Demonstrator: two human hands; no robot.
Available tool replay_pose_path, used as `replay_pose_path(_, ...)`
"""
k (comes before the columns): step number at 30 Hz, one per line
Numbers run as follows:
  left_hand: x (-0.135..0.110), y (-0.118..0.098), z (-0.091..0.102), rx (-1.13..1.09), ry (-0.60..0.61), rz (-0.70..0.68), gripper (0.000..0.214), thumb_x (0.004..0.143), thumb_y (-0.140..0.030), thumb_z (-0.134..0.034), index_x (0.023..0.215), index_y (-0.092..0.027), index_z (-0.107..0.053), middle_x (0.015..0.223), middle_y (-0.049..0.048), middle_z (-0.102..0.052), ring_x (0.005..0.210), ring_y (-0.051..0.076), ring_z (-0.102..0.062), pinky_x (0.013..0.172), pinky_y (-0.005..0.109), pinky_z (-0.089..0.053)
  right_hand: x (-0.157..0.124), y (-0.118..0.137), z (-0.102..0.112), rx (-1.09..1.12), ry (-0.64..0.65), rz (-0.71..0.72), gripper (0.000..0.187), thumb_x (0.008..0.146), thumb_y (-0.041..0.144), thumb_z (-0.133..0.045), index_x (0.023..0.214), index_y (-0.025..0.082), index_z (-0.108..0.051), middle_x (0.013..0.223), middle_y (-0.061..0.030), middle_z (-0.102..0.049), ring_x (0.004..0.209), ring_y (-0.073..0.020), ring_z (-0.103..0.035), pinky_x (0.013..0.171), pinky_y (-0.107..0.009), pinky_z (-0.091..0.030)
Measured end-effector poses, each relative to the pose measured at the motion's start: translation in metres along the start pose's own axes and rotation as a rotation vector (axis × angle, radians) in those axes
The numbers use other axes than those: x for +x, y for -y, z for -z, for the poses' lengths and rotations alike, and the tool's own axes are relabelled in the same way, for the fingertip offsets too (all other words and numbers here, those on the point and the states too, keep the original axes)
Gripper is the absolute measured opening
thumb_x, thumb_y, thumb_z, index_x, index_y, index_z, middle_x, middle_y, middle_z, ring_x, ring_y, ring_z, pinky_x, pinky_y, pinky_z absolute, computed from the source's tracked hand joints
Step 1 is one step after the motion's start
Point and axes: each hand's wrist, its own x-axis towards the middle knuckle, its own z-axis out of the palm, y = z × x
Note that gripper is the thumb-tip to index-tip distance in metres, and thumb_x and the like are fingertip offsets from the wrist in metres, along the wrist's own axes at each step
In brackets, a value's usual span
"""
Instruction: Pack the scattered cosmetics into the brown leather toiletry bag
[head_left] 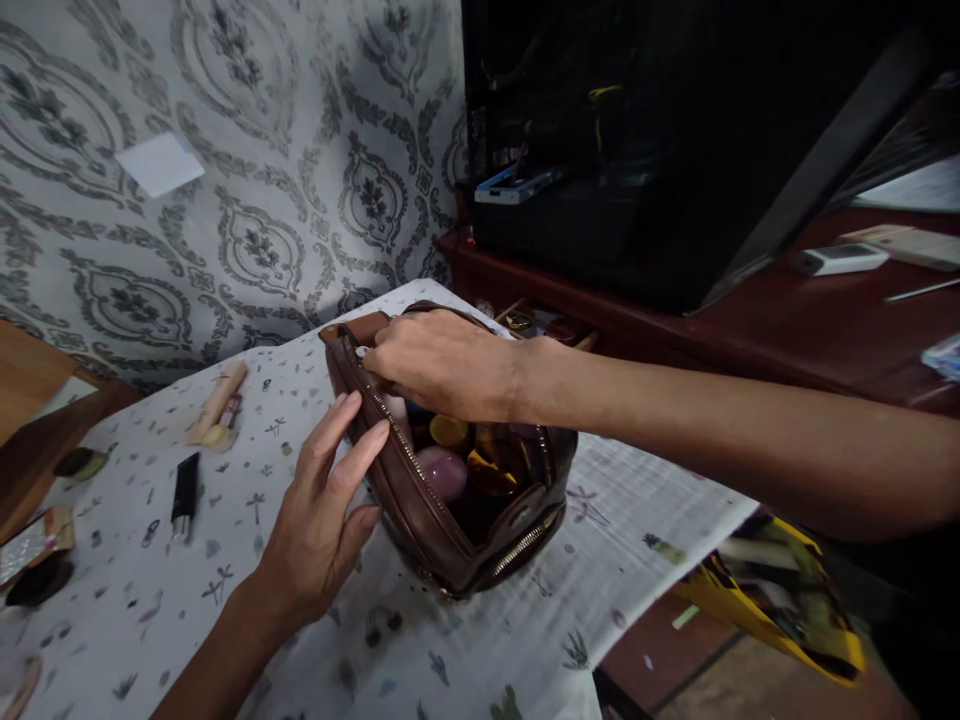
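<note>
A brown leather bag (405, 510) stands unzipped on the cloth-covered table, its mouth facing up. My left hand (322, 510) rests against its near left side, fingers apart and fingertips touching the leather by the zipper edge. Over the opening, my right hand (442, 365) reaches into the far part of the bag with fingers curled down. Its fingertips are mostly hidden, and a small whitish bit shows beside them; what they grip I cannot make out. Inside lie a pink rounded item (442, 472), a yellow round lid (450, 431) and a shiny amber item (491, 472).
On the patterned tablecloth (285, 640) lie a black tube (184, 490), a beige tube (219, 400) and a dark round item (80, 463). Behind is a dark red cabinet (570, 290) bearing a large black screen (600, 150). A yellow-edged bag (795, 620) sits below the table's right edge.
</note>
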Motion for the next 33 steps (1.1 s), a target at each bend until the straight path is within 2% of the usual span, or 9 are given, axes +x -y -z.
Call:
replay_pose_path(7, -0.001, 0.0, 0.002, 0.012, 0.014, 0.006, 0.057, 0.105, -0.043, -0.037, 0.16, -0.035, -0.021, 0.165, 0.01, -0.026, 0.151, 0.031, -0.032, 0.118, 0.05, -0.04, -0.006, 0.008, 0.005, 0.038, 0.031, -0.1, 0.016, 0.092, 0.012, -0.056, 0.093, 0.015, -0.072, 0.095, -0.0101, -0.072, 0.079, -0.0186, -0.064, 0.064, -0.028, -0.038)
replay_pose_path(12, -0.001, -0.001, 0.004, 0.012, 0.03, 0.012, 0.057, 0.105, -0.042, -0.036, 0.16, -0.034, -0.021, 0.165, 0.0106, -0.025, 0.152, 0.03, -0.029, 0.119, 0.048, -0.038, -0.011, 0.009, 0.006, 0.051, 0.002, -0.081, 0.021, 0.092, 0.011, -0.055, 0.108, 0.015, -0.068, 0.105, -0.0101, -0.07, 0.086, -0.0195, -0.064, 0.065, -0.028, -0.038)
replay_pose_path(17, -0.003, -0.001, 0.003, 0.007, 0.017, 0.028, 0.057, 0.105, -0.042, -0.037, 0.159, -0.033, -0.023, 0.165, 0.0101, -0.026, 0.152, 0.03, -0.029, 0.12, 0.047, -0.037, -0.024, 0.011, 0.011, 0.07, -0.059, -0.137, 0.026, 0.093, 0.013, -0.057, 0.118, 0.016, -0.064, 0.11, -0.0109, -0.068, 0.095, -0.0223, -0.063, 0.072, -0.03, -0.042)
replay_pose_path(20, -0.003, -0.002, 0.005, 0.005, 0.035, 0.03, 0.058, 0.105, -0.041, -0.038, 0.16, -0.033, -0.021, 0.166, 0.0102, -0.024, 0.152, 0.03, -0.028, 0.12, 0.048, -0.037, -0.043, 0.012, 0.013, 0.106, -0.164, -0.112, 0.02, 0.098, 0.019, -0.053, 0.111, 0.015, -0.067, 0.106, -0.0104, -0.067, 0.092, -0.0212, -0.062, 0.075, -0.031, -0.043)
replay_pose_path(22, -0.004, -0.002, 0.007, -0.001, 0.042, 0.025, 0.058, 0.105, -0.04, -0.038, 0.16, -0.033, -0.02, 0.166, 0.0104, -0.023, 0.152, 0.031, -0.028, 0.12, 0.049, -0.037, -0.062, 0.014, 0.012, 0.148, -0.201, -0.055, 0.024, 0.103, 0.025, -0.047, 0.1, 0.015, -0.069, 0.098, -0.0092, -0.067, 0.088, -0.0194, -0.061, 0.075, -0.031, -0.044)
replay_pose_path(25, -0.007, -0.002, 0.007, -0.007, 0.024, 0.003, 0.058, 0.105, -0.04, -0.037, 0.16, -0.031, -0.02, 0.166, 0.0107, -0.023, 0.153, 0.031, -0.027, 0.121, 0.05, -0.035, -0.093, 0.022, 0.002, 0.22, -0.181, 0.064, 0.036, 0.107, 0.032, -0.039, 0.091, 0.018, -0.069, 0.091, -0.0075, -0.067, 0.085, -0.0176, -0.062, 0.077, -0.031, -0.047)
replay_pose_path(27, -0.01, -0.003, 0.006, 0.002, 0.018, -0.007, 0.059, 0.105, -0.041, -0.037, 0.161, -0.03, -0.02, 0.166, 0.0107, -0.023, 0.153, 0.031, -0.026, 0.121, 0.049, -0.036, -0.112, 0.03, -0.01, 0.226, -0.246, 0.119, 0.037, 0.107, 0.034, -0.039, 0.091, 0.019, -0.069, 0.09, -0.0072, -0.069, 0.088, -0.0177, -0.063, 0.08, -0.031, -0.049)
replay_pose_path(31, -0.013, -0.004, 0.004, 0.02, 0.028, -0.016, 0.059, 0.106, -0.039, -0.038, 0.161, -0.027, -0.019, 0.167, 0.0108, -0.022, 0.153, 0.029, -0.025, 0.121, 0.046, -0.037, -0.144, 0.047, -0.037, 0.191, -0.415, 0.071, 0.019, 0.103, 0.023, -0.051, 0.099, 0.014, -0.067, 0.094, -0.0066, -0.072, 0.1, -0.0187, -0.064, 0.092, -0.034, -0.05)
replay_pose_path(33, -0.012, -0.005, 0.004, 0.018, 0.025, -0.025, 0.06, 0.106, -0.038, -0.038, 0.161, -0.027, -0.019, 0.167, 0.0104, -0.023, 0.153, 0.029, -0.027, 0.122, 0.045, -0.036, -0.157, 0.051, -0.048, 0.177, -0.441, 0.034, 0.016, 0.101, 0.017, -0.052, 0.107, 0.013, -0.066, 0.098, -0.0067, -0.073, 0.102, -0.019, -0.065, 0.098, -0.036, -0.05)
